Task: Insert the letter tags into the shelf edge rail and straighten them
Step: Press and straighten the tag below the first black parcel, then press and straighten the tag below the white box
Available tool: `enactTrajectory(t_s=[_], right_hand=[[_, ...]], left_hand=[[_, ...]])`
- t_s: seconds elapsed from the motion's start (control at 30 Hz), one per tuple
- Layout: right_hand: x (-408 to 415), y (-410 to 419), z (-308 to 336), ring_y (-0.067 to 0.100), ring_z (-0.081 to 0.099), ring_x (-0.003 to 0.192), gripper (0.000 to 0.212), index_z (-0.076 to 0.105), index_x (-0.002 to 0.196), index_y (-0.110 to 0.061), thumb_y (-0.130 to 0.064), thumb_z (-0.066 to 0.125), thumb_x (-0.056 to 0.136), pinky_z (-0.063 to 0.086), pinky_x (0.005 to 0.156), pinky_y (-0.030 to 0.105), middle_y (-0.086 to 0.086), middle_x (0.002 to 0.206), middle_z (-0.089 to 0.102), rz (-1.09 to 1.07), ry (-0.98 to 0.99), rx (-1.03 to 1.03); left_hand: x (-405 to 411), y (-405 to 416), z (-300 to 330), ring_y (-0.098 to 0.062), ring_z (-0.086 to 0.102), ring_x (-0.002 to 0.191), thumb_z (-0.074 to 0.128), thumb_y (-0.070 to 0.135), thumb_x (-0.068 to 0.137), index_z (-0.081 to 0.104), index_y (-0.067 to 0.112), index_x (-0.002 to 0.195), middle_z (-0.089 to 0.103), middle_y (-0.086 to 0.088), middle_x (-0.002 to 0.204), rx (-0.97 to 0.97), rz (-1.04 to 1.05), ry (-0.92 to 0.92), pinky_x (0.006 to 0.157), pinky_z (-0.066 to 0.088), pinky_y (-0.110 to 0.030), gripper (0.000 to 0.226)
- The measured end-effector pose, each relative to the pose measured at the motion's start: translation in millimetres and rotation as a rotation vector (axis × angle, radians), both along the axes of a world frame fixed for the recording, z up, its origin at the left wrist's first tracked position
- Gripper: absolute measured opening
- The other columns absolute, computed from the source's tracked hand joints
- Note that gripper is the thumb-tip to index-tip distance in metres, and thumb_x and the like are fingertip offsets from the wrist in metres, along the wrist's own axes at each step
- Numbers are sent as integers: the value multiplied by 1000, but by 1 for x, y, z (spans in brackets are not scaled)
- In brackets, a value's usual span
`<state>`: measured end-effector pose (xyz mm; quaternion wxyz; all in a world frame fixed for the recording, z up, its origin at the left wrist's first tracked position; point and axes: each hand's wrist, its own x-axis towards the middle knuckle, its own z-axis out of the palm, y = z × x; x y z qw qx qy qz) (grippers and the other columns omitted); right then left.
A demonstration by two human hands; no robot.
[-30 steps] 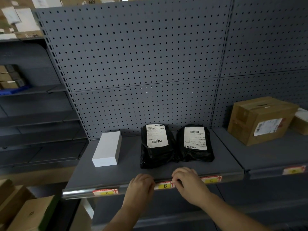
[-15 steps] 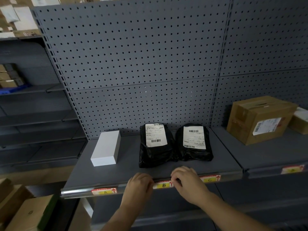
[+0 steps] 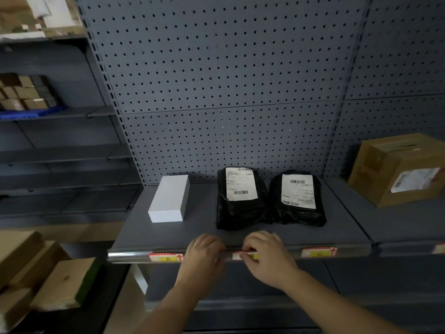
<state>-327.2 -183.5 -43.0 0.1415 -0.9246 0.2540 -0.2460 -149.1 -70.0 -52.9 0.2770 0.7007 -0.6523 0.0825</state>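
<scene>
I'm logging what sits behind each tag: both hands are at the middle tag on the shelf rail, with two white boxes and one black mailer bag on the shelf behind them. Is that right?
Not quite: the counts are swapped. The head view shows one white rectangular box and two black plastic mailer bags with white labels. The rest holds: the left hand and right hand are at the middle red-and-yellow tag on the shiny shelf edge rail.

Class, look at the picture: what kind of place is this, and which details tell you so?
Probably a parcel storeroom or pickup depot: grey pegboard shelving, black mailing bags with barcode labels, a labelled cardboard box, and letter tags in the shelf edge rail.
</scene>
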Motion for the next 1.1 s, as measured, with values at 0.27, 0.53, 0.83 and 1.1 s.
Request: enactTrajectory(t_s=[0.27, 0.53, 0.83, 1.1], right_hand=[[76, 39, 3, 6, 50, 103, 12, 66, 91, -26, -36, 60, 86, 34, 90, 26, -14, 105, 59, 90, -4, 29], [142, 80, 1, 3, 47, 107, 9, 65, 92, -30, -36, 59, 89, 31, 92, 26, -18, 109, 57, 47, 31, 38], [148, 91, -3, -2, 45, 108, 8, 68, 86, -30, -34, 62, 89, 26, 94, 21, -19, 112, 57, -83, 53, 75], [157, 90, -2, -6, 44, 103, 13, 71, 79, -29, -27, 64, 90, 29, 93, 20, -25, 109, 56, -86, 51, 123]], left_hand=[[75, 47, 0, -15, 56, 93, 73, 22, 69, 67, 26, 86, 63, 12, 93, -38, 100, -55, 81, 42, -32, 18], [151, 90, -6, -11, 55, 91, 60, 36, 83, 66, 32, 88, 61, 14, 92, 13, 119, -70, 82, 44, -31, 8], [169, 93, -11, -2, 51, 91, 62, 33, 89, 62, 34, 88, 58, 18, 92, 64, 20, 62, 85, 38, -23, 1], [172, 93, -9, -1, 47, 94, 49, 36, 96, 58, 33, 93, 55, 17, 98, 123, -1, 43, 91, 36, -23, 10]])
